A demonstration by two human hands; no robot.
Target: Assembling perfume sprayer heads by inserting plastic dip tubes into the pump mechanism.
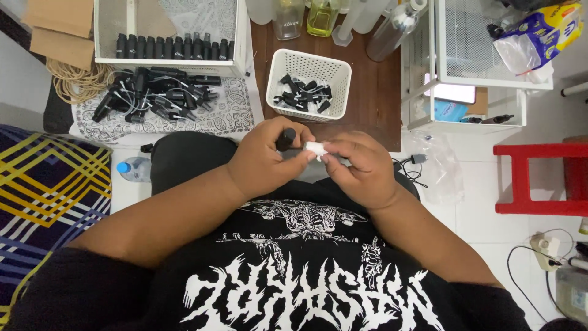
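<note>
My left hand point(266, 156) is closed around a small black bottle point(285, 138), whose top sticks out above my fingers. My right hand point(361, 168) pinches a small white piece point(316, 148) between thumb and fingers, right beside the bottle. Both hands meet in front of my chest, just below the edge of a dark wooden board point(373, 92). A white perforated basket point(309, 83) with several black spray caps stands just beyond my hands.
A pile of black spray pumps point(153, 95) lies on a patterned cloth at the left, below a white tray point(168, 61) with a row of black bottles. Clear bottles point(321, 15) stand at the back. White wire rack point(471, 73) and red stool point(539, 178) at right.
</note>
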